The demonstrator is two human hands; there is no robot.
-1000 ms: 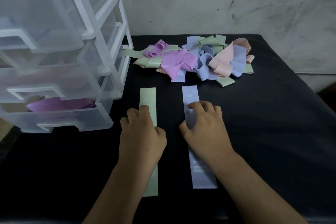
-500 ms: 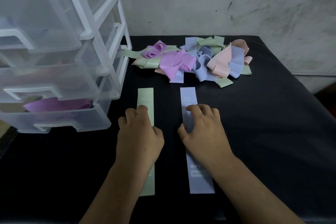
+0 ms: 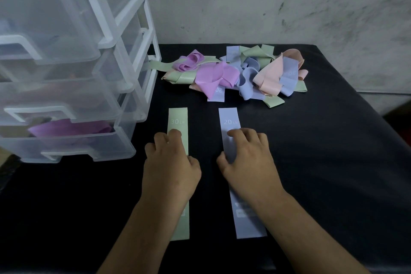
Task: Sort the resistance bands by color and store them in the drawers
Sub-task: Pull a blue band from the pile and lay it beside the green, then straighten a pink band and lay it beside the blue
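Note:
Two bands lie flat and parallel on the black table. The green band, marked 30 LB, is under my left hand, whose fingertips press it down. The blue band, marked 20 LB, is under my right hand, which presses it the same way. Behind them sits a tangled pile of bands in purple, green, blue and pink. A clear plastic drawer unit stands at the left; its bottom drawer is pulled out a little and holds purple bands.
The black table ends at a grey wall behind and drops off at the right edge. The upper drawers of the unit also stick out toward me.

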